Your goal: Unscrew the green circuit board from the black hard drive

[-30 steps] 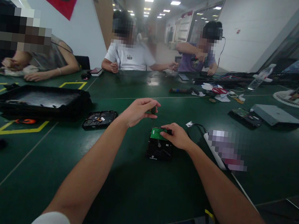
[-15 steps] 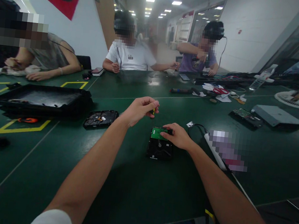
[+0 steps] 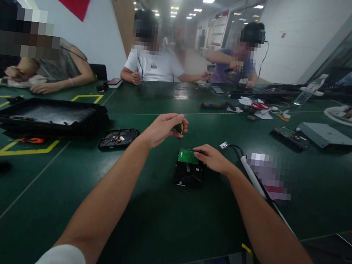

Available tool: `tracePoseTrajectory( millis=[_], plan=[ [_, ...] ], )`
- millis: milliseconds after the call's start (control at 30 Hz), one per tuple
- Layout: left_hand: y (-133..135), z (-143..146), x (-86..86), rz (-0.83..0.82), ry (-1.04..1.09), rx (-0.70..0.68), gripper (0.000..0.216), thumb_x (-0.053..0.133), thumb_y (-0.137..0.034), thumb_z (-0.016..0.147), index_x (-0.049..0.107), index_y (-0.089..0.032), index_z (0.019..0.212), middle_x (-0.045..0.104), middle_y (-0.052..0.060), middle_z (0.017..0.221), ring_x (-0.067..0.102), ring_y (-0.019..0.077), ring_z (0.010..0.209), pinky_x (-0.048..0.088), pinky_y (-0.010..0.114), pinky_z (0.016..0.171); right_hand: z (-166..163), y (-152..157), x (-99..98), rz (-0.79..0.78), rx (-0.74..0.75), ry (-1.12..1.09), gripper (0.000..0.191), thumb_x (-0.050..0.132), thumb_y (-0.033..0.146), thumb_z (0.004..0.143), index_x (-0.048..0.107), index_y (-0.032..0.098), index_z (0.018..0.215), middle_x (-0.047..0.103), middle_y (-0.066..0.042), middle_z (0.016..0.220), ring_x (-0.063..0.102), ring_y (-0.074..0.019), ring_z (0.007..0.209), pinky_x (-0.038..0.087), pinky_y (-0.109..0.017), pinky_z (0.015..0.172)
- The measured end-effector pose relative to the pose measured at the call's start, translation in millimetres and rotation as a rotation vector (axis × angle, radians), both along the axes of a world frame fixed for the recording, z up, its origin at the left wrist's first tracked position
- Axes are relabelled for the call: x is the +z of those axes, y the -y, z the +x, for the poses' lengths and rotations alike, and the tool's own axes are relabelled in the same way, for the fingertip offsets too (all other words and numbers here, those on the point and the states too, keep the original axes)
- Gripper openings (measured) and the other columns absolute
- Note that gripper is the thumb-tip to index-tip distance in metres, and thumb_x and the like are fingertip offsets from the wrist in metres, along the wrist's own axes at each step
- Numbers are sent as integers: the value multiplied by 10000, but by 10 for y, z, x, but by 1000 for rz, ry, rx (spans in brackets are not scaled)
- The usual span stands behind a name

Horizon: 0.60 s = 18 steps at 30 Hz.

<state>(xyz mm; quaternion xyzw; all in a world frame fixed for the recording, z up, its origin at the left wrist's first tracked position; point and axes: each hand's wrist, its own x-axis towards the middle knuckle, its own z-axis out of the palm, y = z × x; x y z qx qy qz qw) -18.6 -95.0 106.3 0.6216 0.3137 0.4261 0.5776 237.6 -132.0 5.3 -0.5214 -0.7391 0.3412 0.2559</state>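
Observation:
A black hard drive (image 3: 188, 176) lies on the green table in front of me, its green circuit board (image 3: 187, 156) facing up. My left hand (image 3: 167, 127) pinches a screwdriver with a black and yellow handle (image 3: 179, 127). It is held upright above the far edge of the board, and its thin shaft points down; whether the tip touches cannot be made out. My right hand (image 3: 213, 158) grips the right side of the drive, thumb and fingers at the board's far right corner.
Black plastic trays (image 3: 50, 120) and an opened black drive-like case (image 3: 119, 138) lie to the left. At right are a power strip (image 3: 255, 177), another circuit-board unit (image 3: 289, 137) and a grey metal box (image 3: 329, 137). Several people sit across the table; a water bottle (image 3: 309, 92) stands near them.
My left hand has turned slightly, so more of the screwdriver handle shows. My right fingers have shifted a little to the right, uncovering more of the circuit board.

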Motion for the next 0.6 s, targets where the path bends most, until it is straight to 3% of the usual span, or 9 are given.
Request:
tracePoseTrajectory(
  millis=[133, 433, 600],
  plan=[
    [-2, -9, 12, -33, 27, -10, 252, 685, -381, 931, 747, -136, 935, 724, 111, 927, 703, 216, 916, 620, 314, 732, 44, 14, 21, -145, 11, -53, 501, 658, 563, 980, 716, 247, 1365, 635, -127, 1281, 641, -211, 914, 534, -318, 688],
    [-16, -6, -3, -27, 24, -34, 207, 682, -323, 933, 748, -128, 949, 724, 116, 958, 703, 214, 926, 638, 337, 761, -7, 9, -16, 109, 16, 143, 545, 744, 582, 908, 736, 236, 1329, 658, -109, 1202, 635, -218, 899, 511, -357, 803],
    [-8, -6, 3, -14, 22, -32, 209, 673, -329, 942, 748, -134, 948, 721, 113, 963, 697, 210, 928, 639, 337, 765, -39, 21, -21, 155, 15, 157, 508, 788, 534, 885, 744, 233, 1292, 670, -113, 1192, 639, -216, 900, 497, -358, 820]
  ],
)
